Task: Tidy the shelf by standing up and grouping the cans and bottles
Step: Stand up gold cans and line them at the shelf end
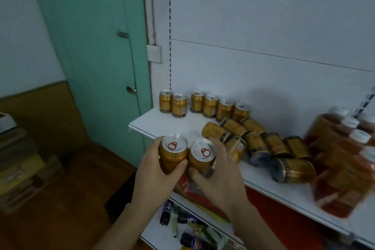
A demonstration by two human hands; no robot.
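Two upright cans, one gripped in each hand (154,165) (218,170), hover at the shelf's (146,122) bare front-left corner.

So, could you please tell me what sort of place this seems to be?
Probably a small shop or stockroom: a white metal display shelf with slotted uprights holds many identical gold drink cans and amber plastic bottles with white caps.

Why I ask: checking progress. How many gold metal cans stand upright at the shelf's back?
6 gold metal cans: two at the left end, four in a row right of them.
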